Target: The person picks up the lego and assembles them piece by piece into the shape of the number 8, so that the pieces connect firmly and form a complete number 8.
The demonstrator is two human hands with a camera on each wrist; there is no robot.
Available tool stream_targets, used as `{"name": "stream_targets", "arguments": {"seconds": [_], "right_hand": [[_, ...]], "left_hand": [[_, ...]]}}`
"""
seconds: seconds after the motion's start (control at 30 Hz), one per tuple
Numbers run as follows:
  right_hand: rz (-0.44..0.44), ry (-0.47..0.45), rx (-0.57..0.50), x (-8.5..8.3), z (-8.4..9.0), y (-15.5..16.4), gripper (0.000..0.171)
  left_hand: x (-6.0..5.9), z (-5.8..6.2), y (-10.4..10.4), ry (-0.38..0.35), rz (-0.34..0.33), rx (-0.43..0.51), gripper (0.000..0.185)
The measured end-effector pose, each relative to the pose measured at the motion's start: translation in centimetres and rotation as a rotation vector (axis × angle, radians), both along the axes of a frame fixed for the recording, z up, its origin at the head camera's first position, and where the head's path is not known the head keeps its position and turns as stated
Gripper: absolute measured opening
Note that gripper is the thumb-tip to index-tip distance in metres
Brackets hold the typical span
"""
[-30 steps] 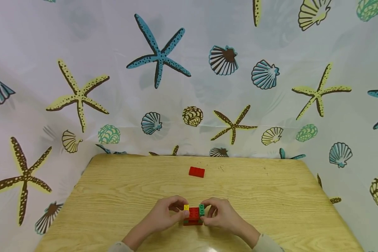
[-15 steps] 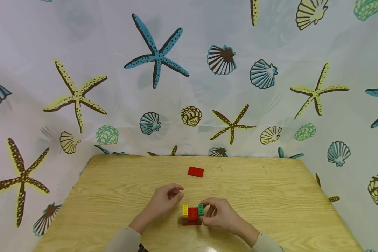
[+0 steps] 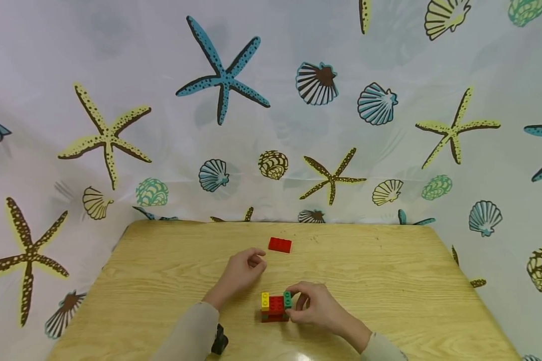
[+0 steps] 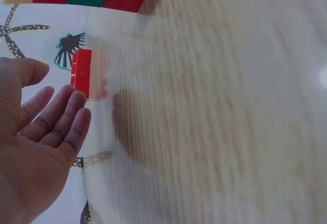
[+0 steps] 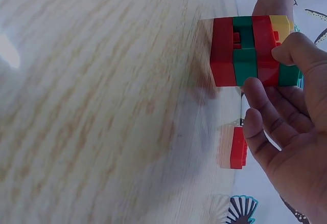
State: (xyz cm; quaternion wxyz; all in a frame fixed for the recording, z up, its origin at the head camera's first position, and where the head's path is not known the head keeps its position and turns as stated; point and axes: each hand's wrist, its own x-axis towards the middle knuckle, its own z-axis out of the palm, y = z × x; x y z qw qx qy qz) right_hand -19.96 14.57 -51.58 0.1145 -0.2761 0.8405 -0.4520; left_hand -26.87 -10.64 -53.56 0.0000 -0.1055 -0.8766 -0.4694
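Observation:
A small stack of bricks (image 3: 275, 307), red and green layers with a yellow brick and a green brick on top, stands on the wooden table (image 3: 162, 281) near its front edge. My right hand (image 3: 313, 307) pinches the stack's right side; thumb and fingers (image 5: 265, 132) curl round the stack of bricks (image 5: 250, 50) in the right wrist view. My left hand (image 3: 244, 271) hovers with relaxed fingers between the stack and a loose red brick (image 3: 280, 244) farther back. The left wrist view shows the left hand (image 4: 36, 132) open and empty, with the loose red brick (image 4: 87, 73) beyond the fingertips.
A shell-and-starfish patterned curtain (image 3: 271, 100) hangs behind and around the table. A small black object (image 3: 219, 341) sits by my left sleeve at the front edge. The table's far edge runs just behind the loose red brick.
My left hand has let go of the brick stack and moved away and back toward the loose red brick. The right hand stays on the stack.

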Motion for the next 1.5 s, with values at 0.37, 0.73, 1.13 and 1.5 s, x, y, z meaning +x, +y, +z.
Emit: {"name": "stream_targets", "arguments": {"seconds": [0.37, 0.73, 1.13, 1.5], "right_hand": [[0.001, 0.015, 0.002, -0.3, 0.3, 0.2, 0.039], [0.006, 0.008, 0.005, -0.2, 0.0, 0.2, 0.039], [0.007, 0.004, 0.021, -0.3, 0.1, 0.2, 0.034], [0.016, 0.001, 0.006, -0.3, 0.2, 0.5, 0.035]], "left_hand": [[-2.4, -1.0, 1.5, -0.018, 0.029, 0.023, 0.041], [-4.1, -1.8, 2.1, -0.015, 0.025, -0.014, 0.05], [-5.1, -1.2, 2.8, -0.044, 0.022, -0.106, 0.056], [-6.4, -1.4, 3.3, -0.021, 0.005, -0.179, 0.06]]}}
